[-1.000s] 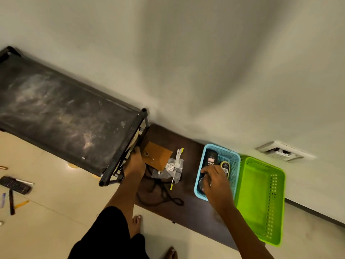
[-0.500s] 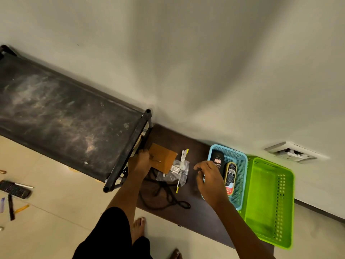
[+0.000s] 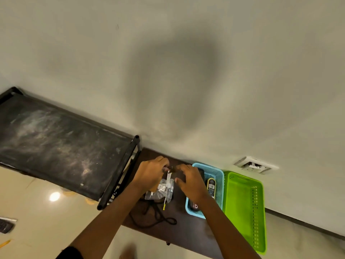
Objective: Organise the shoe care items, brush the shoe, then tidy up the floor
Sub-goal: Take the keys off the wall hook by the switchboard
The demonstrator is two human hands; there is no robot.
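On the dark low table point(image 3: 186, 232) lies a clear plastic bag point(image 3: 162, 191) with a white yellow-tipped stick point(image 3: 169, 177) across it. My left hand point(image 3: 151, 174) curls over the table's far end, fingertips pinched on a small pale item at the stick's top. What the item is stays unclear. My right hand point(image 3: 188, 181) hovers right beside it, fingers spread and empty. Black laces point(image 3: 153, 215) coil nearer to me. The blue basket point(image 3: 216, 171) holds a yellow-and-black polish bottle point(image 3: 211, 186) and a dark item point(image 3: 195, 205).
An empty green basket point(image 3: 244, 208) stands against the blue one's right side. The black shoe rack point(image 3: 61, 146) abuts the table on the left. A wall socket point(image 3: 255, 165) sits behind the baskets. A black flat object point(image 3: 5, 225) and a pencil point(image 3: 4, 243) lie on the floor.
My right hand left the blue basket and moved left to meet my left hand. My left hand shifted right over the brown card, which it now hides.
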